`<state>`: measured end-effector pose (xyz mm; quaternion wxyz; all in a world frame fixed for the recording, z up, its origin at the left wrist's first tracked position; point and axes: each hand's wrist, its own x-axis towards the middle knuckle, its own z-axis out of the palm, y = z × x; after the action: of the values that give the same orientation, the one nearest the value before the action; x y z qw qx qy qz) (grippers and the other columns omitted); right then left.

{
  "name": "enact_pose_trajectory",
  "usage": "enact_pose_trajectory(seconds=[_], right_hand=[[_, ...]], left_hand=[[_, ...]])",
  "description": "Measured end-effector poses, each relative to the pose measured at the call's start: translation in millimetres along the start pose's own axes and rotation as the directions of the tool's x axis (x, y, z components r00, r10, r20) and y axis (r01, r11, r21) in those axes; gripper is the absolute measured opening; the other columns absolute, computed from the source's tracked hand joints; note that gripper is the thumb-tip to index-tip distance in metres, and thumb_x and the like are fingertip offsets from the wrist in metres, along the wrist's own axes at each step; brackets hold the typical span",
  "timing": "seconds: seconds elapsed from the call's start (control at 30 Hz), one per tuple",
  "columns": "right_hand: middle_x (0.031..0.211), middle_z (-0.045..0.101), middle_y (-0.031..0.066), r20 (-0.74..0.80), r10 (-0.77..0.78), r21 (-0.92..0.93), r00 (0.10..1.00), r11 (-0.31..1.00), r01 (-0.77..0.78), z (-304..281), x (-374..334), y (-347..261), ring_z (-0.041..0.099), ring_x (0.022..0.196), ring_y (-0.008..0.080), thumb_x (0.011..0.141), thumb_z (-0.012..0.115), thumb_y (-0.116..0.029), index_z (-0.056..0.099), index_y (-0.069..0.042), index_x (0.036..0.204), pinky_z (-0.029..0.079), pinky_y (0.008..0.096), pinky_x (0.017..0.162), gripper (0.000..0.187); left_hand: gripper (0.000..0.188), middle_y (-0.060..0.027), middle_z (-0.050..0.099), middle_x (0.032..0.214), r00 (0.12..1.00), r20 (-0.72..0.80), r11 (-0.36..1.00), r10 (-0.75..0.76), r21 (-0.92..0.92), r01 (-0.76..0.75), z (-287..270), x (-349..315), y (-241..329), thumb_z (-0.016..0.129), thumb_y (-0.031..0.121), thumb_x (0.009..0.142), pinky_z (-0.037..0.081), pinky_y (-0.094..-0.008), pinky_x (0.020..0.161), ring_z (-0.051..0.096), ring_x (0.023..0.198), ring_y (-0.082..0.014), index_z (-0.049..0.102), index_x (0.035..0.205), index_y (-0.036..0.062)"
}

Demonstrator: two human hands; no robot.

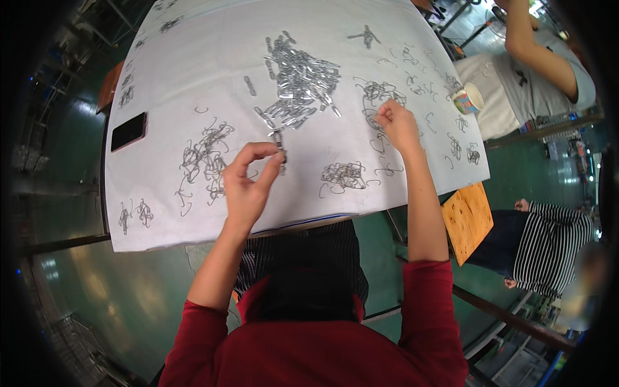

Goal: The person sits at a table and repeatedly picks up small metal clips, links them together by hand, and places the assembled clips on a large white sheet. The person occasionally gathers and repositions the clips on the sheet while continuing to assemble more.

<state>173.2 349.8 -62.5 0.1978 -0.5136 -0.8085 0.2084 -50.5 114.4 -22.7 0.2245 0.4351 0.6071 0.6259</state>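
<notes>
Between the thumb and forefinger of my left hand (246,184) is a small oblong shiny metal piece (280,140), held upright over the near middle of the table. A heap of similar oblong metal pieces (298,80) lies beyond it. My right hand (400,129) is pinched closed at the edge of a tangle of thin curved wire hooks (380,91). Whatever its fingertips hold is too small to make out. Another wire hook pile (207,158) lies left of my left hand, and a smaller wire cluster (345,175) sits between my forearms.
The white-covered table (193,77) carries more scattered wire hooks. A dark phone (129,132) lies at the left edge, a paper cup (469,99) at the right. One person (516,84) sits at the right side; another in stripes (551,248) is beyond a wooden stool (469,222).
</notes>
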Motion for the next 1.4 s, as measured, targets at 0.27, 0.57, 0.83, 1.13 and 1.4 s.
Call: enact_pose_trajectory(seconds=[0.27,0.57,0.83,1.13,1.4], right_hand=[[0.082,0.067,0.0088,0.035,0.113,0.910,0.993,0.407,-0.078,-24.6,-77.3,-151.6,0.063,0.068,0.0127,0.081,0.072,0.000,0.055,-0.001,0.095,0.049,0.0232,0.060,0.021],[0.085,0.065,0.0113,-0.161,0.185,0.942,0.970,0.323,0.095,-19.1,-100.1,-183.9,0.064,0.072,0.0135,0.082,0.071,0.004,0.053,-0.001,0.093,0.053,0.0243,0.065,0.021],[0.086,0.064,0.0152,-0.458,0.158,0.859,0.875,0.334,0.389,-30.2,-137.4,-176.8,0.063,0.072,0.0174,0.078,0.066,0.015,0.048,-0.001,0.093,0.055,0.0302,0.069,0.029],[0.086,0.062,0.0149,-0.505,0.158,0.812,0.848,0.419,0.405,-58.0,-193.9,-157.2,0.063,0.072,0.0194,0.076,0.067,0.017,0.046,-0.002,0.091,0.056,0.0333,0.070,0.033],[0.084,0.065,0.0138,-0.468,0.147,0.746,0.872,0.594,0.300,-22.7,-245.6,-130.8,0.064,0.076,0.0186,0.076,0.069,0.016,0.050,-0.001,0.087,0.055,0.0305,0.072,0.028]], left_hand=[[0.011,-0.0074,0.069,0.087,0.997,-0.009,0.995,0.078,0.060,-0.077,17.6,6.1,0.0,0.072,0.005,0.080,0.047,-0.0298,0.080,0.064,0.084,-0.0182,0.068,0.090,0.0027],[0.013,-0.0034,0.066,0.083,0.947,0.012,0.928,0.321,0.198,-0.317,30.7,1.1,7.4,0.072,0.007,0.077,0.042,-0.0332,0.081,0.061,0.082,-0.0221,0.067,0.089,0.0082],[0.017,-0.0052,0.067,0.087,0.936,0.015,0.897,0.352,0.281,-0.342,20.8,-4.9,-33.1,0.070,0.008,0.079,0.044,-0.0367,0.078,0.060,0.086,-0.0256,0.068,0.096,0.0074],[0.015,-0.0133,0.068,0.088,0.912,0.350,0.461,0.213,0.787,-0.410,7.7,54.2,-114.4,0.068,0.007,0.080,0.050,-0.0357,0.071,0.062,0.082,-0.0282,0.069,0.095,0.0034],[0.010,-0.0037,0.068,0.085,0.846,0.455,0.958,-0.277,0.069,0.277,27.3,-7.7,-6.4,0.067,0.004,0.085,0.050,-0.0233,0.070,0.062,0.075,-0.0087,0.065,0.094,-0.0007]])
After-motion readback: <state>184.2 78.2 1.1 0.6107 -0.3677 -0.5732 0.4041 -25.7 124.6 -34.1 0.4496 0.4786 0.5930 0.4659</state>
